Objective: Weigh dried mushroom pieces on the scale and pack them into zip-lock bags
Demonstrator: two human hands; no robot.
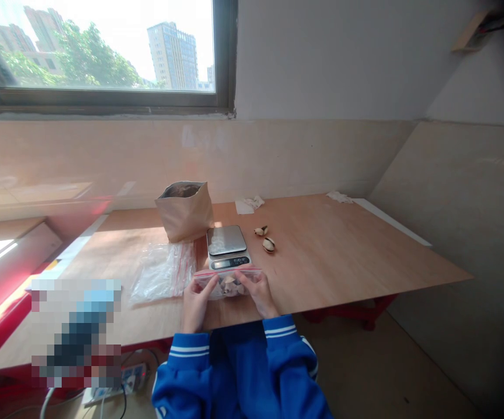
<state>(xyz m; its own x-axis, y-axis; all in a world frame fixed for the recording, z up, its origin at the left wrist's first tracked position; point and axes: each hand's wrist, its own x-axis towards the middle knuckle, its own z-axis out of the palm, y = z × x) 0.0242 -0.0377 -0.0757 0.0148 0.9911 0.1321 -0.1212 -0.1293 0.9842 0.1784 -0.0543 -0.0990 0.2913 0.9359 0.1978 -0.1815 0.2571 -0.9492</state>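
Observation:
Between my two hands is a clear zip-lock bag (228, 289) with a red seal line and several pale, brownish pieces inside. My left hand (198, 299) pinches its left end, thumb on the near side. Its right end is gripped by my right hand (257, 289) in the same way. Just beyond the bag sits a kitchen scale (226, 240) with a metal plate and a small display. Left of my left hand lies a stack of clear zip-lock bags (160, 273). Two large pistachio-like nuts (268, 245) rest to the right of the scale.
An open brown paper pouch (185, 212) stands behind the scale. Crumpled white paper (249, 204) lies near the wall, with another scrap (340, 197) farther right. A blurred-out object (84, 326) is at the left, above a power strip (132, 377) with cables.

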